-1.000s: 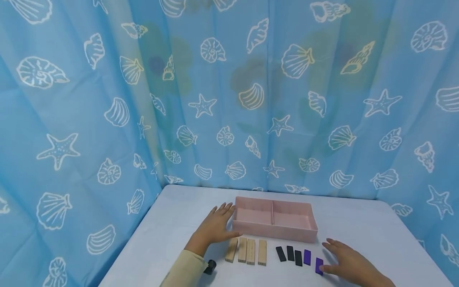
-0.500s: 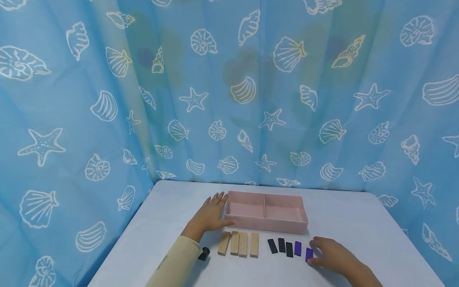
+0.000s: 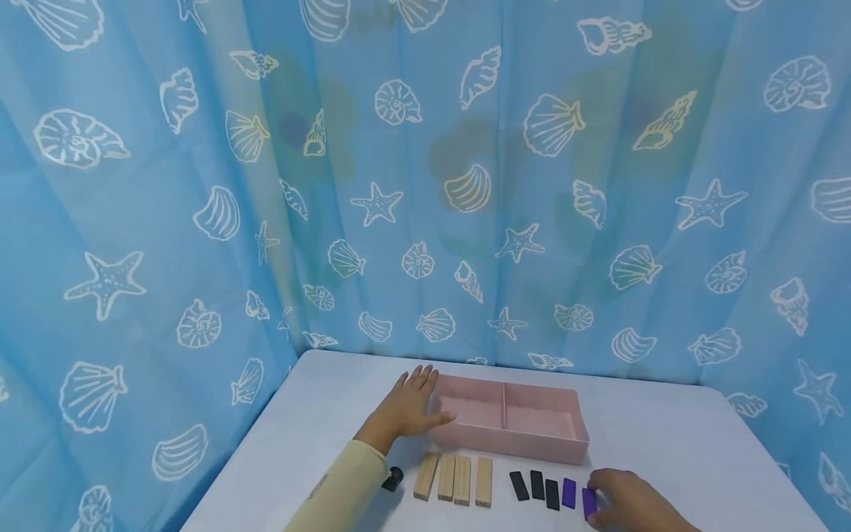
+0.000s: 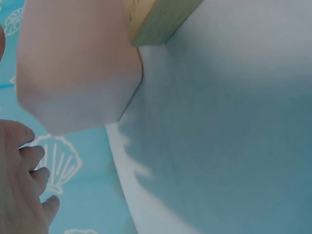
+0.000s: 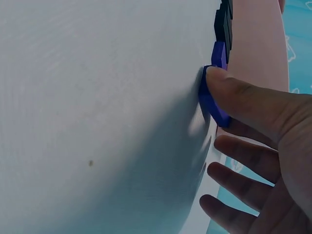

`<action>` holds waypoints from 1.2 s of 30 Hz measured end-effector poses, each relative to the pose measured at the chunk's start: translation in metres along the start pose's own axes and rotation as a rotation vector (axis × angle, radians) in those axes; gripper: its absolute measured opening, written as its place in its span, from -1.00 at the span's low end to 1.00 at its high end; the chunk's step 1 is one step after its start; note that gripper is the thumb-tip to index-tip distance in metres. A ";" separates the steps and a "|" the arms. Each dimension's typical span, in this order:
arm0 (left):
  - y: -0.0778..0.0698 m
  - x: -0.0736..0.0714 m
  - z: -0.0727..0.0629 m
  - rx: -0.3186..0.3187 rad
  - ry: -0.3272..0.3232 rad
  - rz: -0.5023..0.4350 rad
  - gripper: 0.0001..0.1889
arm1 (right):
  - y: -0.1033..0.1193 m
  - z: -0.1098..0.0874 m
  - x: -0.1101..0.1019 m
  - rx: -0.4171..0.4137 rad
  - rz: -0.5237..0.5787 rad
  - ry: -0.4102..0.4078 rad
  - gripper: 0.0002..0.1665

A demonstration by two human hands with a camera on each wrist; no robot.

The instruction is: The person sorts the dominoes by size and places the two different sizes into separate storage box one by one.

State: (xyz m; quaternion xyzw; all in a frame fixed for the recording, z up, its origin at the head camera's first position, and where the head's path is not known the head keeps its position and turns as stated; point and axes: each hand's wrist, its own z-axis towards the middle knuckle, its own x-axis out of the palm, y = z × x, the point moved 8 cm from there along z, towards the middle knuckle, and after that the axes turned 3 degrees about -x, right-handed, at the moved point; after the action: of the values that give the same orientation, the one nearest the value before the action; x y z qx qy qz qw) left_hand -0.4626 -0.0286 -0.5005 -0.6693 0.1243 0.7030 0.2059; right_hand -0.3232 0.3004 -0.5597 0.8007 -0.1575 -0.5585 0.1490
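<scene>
Likely at pick-up, pinching the rightmost purple block (image 3: 589, 504), nearer than the pink tray (image 3: 515, 443), in right hand (image 3: 626, 501), with left hand (image 3: 407, 409) loose-fingered, empty, by tray's left end; presumably calling for lifting next.

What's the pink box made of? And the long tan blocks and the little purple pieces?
The pink box looks like matte plastic: its thin walls are smooth and evenly coloured. The long tan blocks seem bare, dull wood: faint grain-like streaks show. The purple pieces are evenly coloured and smooth-looking, perhaps plastic or painted wood.
</scene>
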 end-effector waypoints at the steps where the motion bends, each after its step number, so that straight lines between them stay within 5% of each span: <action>1: -0.001 0.000 0.002 0.005 -0.005 0.004 0.03 | 0.001 0.000 0.000 -0.006 0.000 -0.005 -0.33; 13: 0.000 0.015 0.001 -0.005 0.007 -0.097 0.05 | 0.008 -0.007 0.006 -0.040 0.035 -0.026 -0.32; 30: -0.008 0.024 0.003 0.017 0.006 -0.124 0.04 | 0.004 -0.011 0.003 -0.075 0.312 -0.080 -0.68; 36: -0.006 0.019 0.005 0.010 -0.001 -0.109 0.03 | 0.008 -0.007 -0.016 -0.071 0.462 -0.197 -0.65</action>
State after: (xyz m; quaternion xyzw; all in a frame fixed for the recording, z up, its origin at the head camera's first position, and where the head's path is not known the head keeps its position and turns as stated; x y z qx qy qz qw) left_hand -0.4653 -0.0188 -0.5189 -0.6737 0.0911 0.6904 0.2474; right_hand -0.3223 0.3007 -0.5407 0.6794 -0.3302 -0.5902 0.2848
